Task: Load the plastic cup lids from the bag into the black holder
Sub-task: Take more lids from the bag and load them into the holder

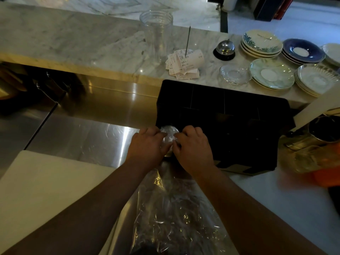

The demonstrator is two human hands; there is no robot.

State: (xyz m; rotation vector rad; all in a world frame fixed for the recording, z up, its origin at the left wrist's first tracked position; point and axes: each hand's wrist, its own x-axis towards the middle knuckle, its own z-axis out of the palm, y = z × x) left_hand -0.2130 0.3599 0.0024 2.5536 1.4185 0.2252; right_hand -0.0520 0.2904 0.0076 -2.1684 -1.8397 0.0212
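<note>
Bag (174,214) below both hands gripping lids (169,137) at holder (230,111)

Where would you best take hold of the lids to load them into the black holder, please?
By its round edge, from both sides, as the left hand and right hand do: the lids are thin stacked discs, so opposed pressure likely keeps them aligned at the holder.

- Dim overall, warm yellow cast; cooler, brighter light far beyond the left hand (147,145) and right hand (193,147).
- Glare streaks on steel counter (92,140) just left of left hand.
- Black holder (230,116) beyond right hand: compartments lost in shadow.
- Lids (169,134) between hands, bag (174,208) below wrists: specular glints.
- Blur far right of right hand; edges bow, wide-angle.
</note>
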